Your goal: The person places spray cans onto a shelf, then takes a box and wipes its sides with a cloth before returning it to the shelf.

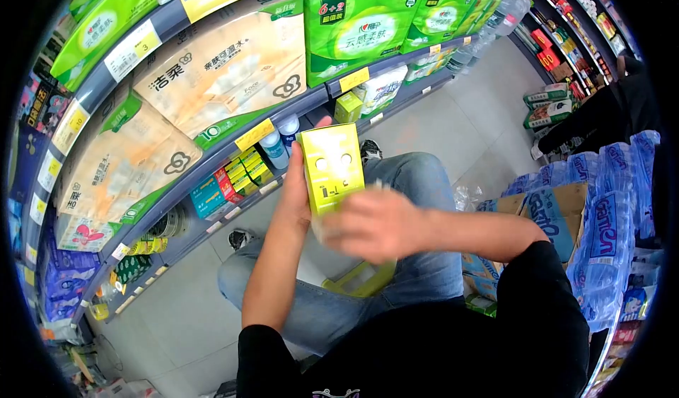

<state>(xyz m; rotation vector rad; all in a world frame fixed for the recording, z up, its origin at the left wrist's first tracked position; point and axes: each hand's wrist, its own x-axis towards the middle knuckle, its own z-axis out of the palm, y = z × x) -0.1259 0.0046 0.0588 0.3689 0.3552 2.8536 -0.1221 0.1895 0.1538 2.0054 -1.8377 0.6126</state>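
The green tissue pack (368, 30) reads "6+2"; the beige pack (219, 72) perhaps "10".

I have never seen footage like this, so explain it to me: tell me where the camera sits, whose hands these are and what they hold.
This is one picture from a camera worn on a person's head, looking down through a wide, rounded lens. There is no machine: both arms are the wearer's own. The left hand grips an upright yellow box by its side. The right hand is blurred before the box's lower end, so its grip is unclear. A second yellow box lies below, by the jeans. Shelves of tissue packs stand left, wrapped water bottles right, on a tiled shop floor.
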